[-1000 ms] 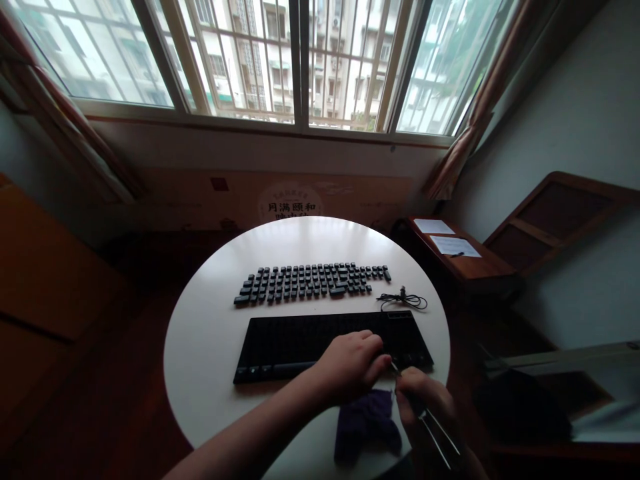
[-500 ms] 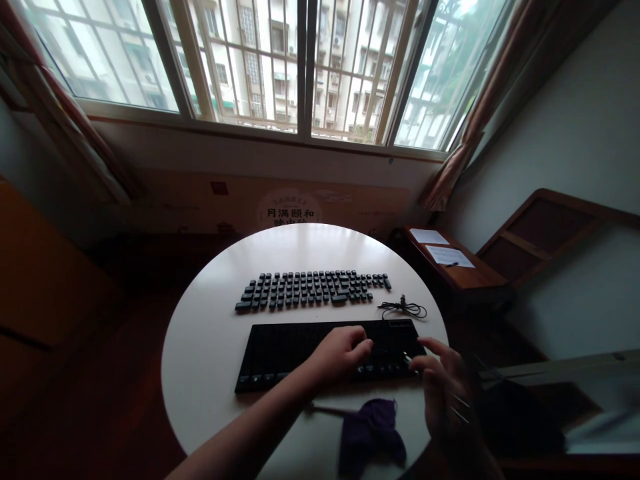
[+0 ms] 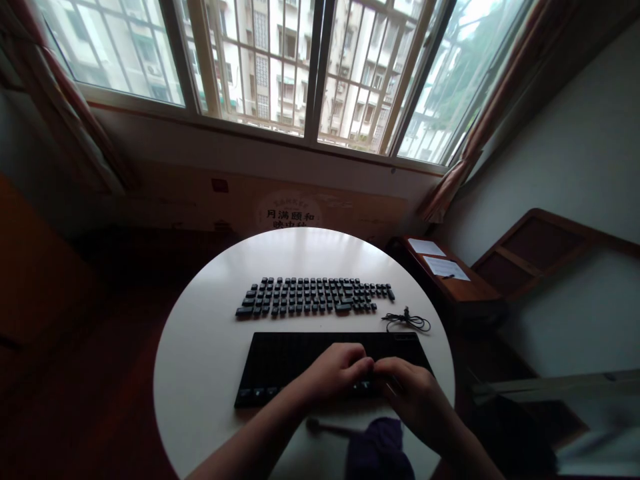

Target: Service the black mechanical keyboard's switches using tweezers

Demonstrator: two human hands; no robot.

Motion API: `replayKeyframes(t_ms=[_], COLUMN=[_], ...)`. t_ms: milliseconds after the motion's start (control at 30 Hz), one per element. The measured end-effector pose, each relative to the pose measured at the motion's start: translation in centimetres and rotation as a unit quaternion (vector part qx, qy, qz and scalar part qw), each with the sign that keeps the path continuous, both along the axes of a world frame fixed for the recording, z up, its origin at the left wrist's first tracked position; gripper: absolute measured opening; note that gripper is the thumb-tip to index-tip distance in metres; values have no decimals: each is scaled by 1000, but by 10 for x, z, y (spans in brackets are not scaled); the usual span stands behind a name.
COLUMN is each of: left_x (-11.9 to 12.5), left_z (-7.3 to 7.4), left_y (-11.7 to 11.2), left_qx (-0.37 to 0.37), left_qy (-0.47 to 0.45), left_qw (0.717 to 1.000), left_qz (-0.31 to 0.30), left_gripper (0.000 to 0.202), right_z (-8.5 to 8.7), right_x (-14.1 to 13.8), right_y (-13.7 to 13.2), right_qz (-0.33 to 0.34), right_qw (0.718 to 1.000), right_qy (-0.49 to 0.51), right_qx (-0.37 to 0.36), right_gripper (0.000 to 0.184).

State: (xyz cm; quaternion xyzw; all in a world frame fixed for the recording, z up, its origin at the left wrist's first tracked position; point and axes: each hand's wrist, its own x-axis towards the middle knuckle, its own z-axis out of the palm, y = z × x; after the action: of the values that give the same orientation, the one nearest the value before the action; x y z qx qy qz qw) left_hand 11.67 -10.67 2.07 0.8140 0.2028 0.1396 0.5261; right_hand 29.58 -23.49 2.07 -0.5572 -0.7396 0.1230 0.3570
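Note:
A black keyboard base [image 3: 295,357] lies on the round white table [image 3: 200,360], most of its keys removed. Rows of loose black keycaps [image 3: 310,297] lie on the table behind it. My left hand [image 3: 333,370] rests on the keyboard's front right part, fingers curled and pinched toward my right hand. My right hand [image 3: 413,397] meets it there, fingers bent over the bottom key row. What the fingertips hold, if anything, is too small and dark to make out.
A purple cloth [image 3: 377,450] and a thin dark tool [image 3: 325,428] lie on the table's near edge. The keyboard's coiled cable [image 3: 406,322] sits at the right. A wooden side table with papers [image 3: 445,267] stands to the right, below the window.
My right hand has put down the thin tool and moved left onto the keyboard, meeting my left hand. The view has tilted slightly down.

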Motion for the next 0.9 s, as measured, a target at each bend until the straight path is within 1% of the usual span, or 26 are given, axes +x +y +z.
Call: replayKeyframes(t_ms=[67, 167, 267, 333, 400, 467, 533, 633, 733, 833, 900], left_x=[0, 0, -1, -3, -4, -6, -7, -7, -7, -8, -8], left_z=[-1, -2, -2, 0, 2, 3, 3, 0, -2, 0, 1], left_y=[0, 0, 0, 2, 3, 5, 6, 6, 7, 8, 8], left_qx=[27, 74, 116, 148, 180, 202, 212, 221, 220, 215, 214], left_qy=[6, 26, 58, 87, 118, 140, 153, 160, 160, 157, 158], left_qw=[999, 996, 988, 977, 965, 957, 954, 951, 950, 949, 948], left_qz=[16, 42, 87, 125, 148, 152, 145, 144, 155, 168, 172], left_gripper=[34, 33, 35, 34, 30, 27, 27, 27, 24, 23, 23], right_z=[2, 6, 13, 16, 17, 17, 15, 7, -6, -18, -25], right_x=[-3, -8, -2, 14, 39, 68, 94, 115, 121, 123, 126], right_y=[3, 6, 13, 24, 42, 65, 90, 121, 139, 148, 151], right_qz=[-8, -38, -78, -104, -115, -168, -195, -223, -224, -216, -214], right_qw=[1000, 997, 991, 986, 983, 971, 962, 947, 934, 925, 920], right_qy=[-3, -18, -40, -46, -47, -89, -113, -150, -178, -193, -199], right_qx=[-18, -58, -106, -120, -132, -147, -157, -179, -212, -244, -263], right_gripper=[15, 13, 9, 15, 32, 44, 50, 45, 38, 28, 29])
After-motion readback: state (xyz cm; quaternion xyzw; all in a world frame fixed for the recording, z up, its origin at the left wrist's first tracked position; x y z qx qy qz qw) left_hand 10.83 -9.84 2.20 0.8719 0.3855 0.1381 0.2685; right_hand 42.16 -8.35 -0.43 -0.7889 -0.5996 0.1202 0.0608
